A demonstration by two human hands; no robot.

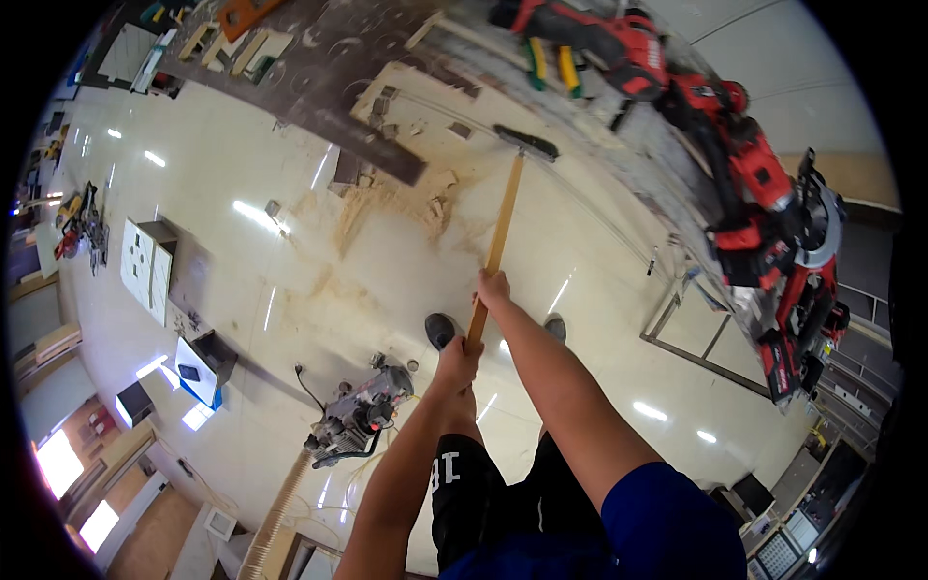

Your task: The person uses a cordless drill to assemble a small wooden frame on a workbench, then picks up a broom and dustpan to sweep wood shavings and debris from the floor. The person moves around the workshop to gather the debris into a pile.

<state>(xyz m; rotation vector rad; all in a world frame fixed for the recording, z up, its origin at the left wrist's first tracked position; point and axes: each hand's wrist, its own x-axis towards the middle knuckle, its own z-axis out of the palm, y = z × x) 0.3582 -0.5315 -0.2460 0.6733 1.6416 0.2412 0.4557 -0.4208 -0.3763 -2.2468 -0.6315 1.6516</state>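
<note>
A push broom with a flat wooden handle [505, 215] reaches away from me across the floor. Its dark bristle head [525, 142] rests near the far workbench. My left hand [458, 365] is closed round the near end of the handle. Further up, my right hand [492, 289] also grips it. Left of the broom lies a pile of sawdust and wood shavings [411, 205], partly beside a dark table's edge. Small wood offcuts [383, 114] lie on the floor beyond the pile.
Red cordless power tools [754, 174] line the bench at the right. A dark worktable [309, 72] stands at the far left. An air compressor-like machine [362, 411] sits near my left foot, by a ribbed hose [275, 517]. A metal frame [710, 333] stands right.
</note>
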